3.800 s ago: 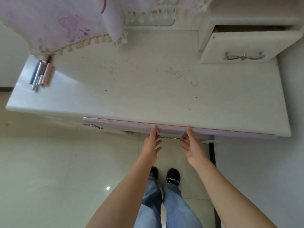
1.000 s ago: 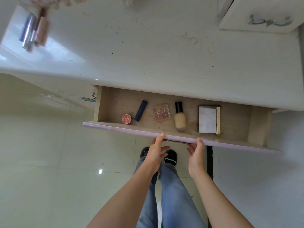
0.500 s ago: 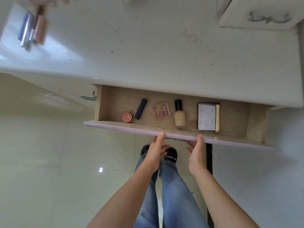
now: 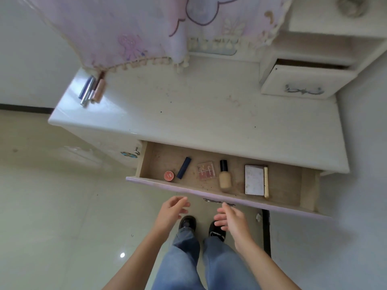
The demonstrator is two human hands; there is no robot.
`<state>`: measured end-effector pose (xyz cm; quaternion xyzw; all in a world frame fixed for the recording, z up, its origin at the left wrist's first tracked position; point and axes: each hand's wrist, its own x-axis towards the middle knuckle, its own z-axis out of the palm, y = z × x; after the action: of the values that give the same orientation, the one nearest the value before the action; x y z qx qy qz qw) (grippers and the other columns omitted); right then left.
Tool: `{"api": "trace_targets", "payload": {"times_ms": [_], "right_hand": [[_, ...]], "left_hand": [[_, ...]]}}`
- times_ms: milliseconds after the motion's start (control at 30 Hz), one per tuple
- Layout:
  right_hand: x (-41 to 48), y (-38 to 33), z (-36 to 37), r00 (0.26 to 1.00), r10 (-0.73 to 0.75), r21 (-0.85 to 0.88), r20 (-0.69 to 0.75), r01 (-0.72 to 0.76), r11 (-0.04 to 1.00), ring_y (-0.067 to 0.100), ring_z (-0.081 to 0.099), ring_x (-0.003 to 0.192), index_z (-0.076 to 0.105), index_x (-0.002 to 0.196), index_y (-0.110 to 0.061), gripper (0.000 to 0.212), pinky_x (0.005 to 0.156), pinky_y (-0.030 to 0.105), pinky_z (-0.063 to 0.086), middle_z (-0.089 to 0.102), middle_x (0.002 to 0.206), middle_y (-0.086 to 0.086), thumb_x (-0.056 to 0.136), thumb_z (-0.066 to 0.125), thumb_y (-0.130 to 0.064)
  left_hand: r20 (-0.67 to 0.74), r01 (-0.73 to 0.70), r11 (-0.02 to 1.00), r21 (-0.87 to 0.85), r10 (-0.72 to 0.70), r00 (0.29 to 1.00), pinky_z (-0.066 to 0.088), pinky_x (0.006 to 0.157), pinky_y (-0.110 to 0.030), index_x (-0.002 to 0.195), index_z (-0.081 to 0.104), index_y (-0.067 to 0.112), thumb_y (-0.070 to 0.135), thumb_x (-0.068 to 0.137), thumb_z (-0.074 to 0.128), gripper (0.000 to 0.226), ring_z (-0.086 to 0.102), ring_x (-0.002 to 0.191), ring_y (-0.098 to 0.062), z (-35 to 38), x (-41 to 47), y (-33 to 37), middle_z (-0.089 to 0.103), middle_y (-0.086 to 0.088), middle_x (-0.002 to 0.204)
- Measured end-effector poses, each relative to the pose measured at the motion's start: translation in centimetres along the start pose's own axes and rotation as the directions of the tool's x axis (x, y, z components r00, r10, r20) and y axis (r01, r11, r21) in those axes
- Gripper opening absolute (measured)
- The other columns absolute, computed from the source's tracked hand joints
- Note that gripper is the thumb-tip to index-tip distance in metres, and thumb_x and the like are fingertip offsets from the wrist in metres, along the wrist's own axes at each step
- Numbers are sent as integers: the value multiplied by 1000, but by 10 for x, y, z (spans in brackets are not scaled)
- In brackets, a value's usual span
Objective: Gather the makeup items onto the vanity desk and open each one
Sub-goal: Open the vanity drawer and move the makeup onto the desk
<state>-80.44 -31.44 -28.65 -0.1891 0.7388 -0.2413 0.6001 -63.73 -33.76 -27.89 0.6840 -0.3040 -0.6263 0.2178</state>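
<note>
- Far left on the desk [image 4: 209, 114], a few tubes [image 4: 91, 91] are lying side by side, touching, just below the fringe of a cloth [image 4: 146, 28]; they are already sitting where the task wants them, though it is too blurred to tell whether they are capped
- The drawer [image 4: 284, 185] under the desk's front edge is standing pulled out, and six items are lying in a row on its floor, none of them on the desk yet
- A red pot [image 4: 169, 176] is sitting at the row's left end, with a blue stick [image 4: 183, 167] lying tilted just beside it
- The left hand [image 4: 171, 210] is hovering just in front of the drawer, fingers loosely spread and holding nothing
- A palette [image 4: 206, 171] is lying mid-row, and a bottle [image 4: 225, 176] is lying on its side next to it, black cap pointing back
- The right hand [image 4: 230, 216] is hovering equally slack and empty, near the handle [image 4: 217, 203]; I cannot tell whether a fingertip is touching it
- A compact [image 4: 254, 180] is lying flat, with a gold stick [image 4: 266, 182] touching its right edge
- A small drawer [image 4: 301, 84] at the desk's back right is standing ajar, its inside hidden
- Judging by this, the gathering step is only beginning and no opening is under way
- The next move is calling for a reach over the drawer front to pinch an item, likely pot or bottle, and lift it onto the desk
</note>
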Motion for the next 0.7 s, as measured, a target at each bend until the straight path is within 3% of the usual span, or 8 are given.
{"api": "trace_targets", "payload": {"times_ms": [100,267,367,467,700], "right_hand": [[-7,-20,-17,995,-97,-4,36,97,995,14,55,56,59,76,-12,23,53,21,38,61,68,5,94,45,-16],[4,-40,-51,980,-198,-89,-28,195,977,16,57,64,60,77,-13,20,59,23,42,62,71,3,93,48,-14],[24,-42,-76,976,-195,-121,-99,183,976,17,56,66,63,91,-3,15,61,23,43,61,73,5,92,50,-12],[49,-42,-99,967,-180,-158,-179,152,976,14,52,65,61,99,-1,16,57,22,40,59,76,4,92,49,-9],[103,-37,-126,937,-171,-239,-304,99,966,21,51,84,60,108,5,23,63,27,36,63,106,21,89,54,-7]], "left_hand": [[-42,-75,996,46,77,996,42,69,-22,88,59,20,20,93,49,12,57,74,-13,-3,-5,14,63,-3,88],[-58,-146,977,154,157,986,42,67,-18,98,58,15,18,92,50,10,58,80,-11,9,-7,30,62,1,89],[-64,-174,948,265,198,978,42,78,-22,105,60,12,17,91,52,17,58,90,-15,19,3,35,62,-1,95],[-102,-172,913,369,224,969,41,79,-24,105,62,7,15,90,53,19,57,91,-16,29,22,39,63,-5,97],[-149,-61,757,651,206,967,41,88,-31,120,55,4,16,91,49,32,54,110,-27,52,83,44,57,-13,122]]}}
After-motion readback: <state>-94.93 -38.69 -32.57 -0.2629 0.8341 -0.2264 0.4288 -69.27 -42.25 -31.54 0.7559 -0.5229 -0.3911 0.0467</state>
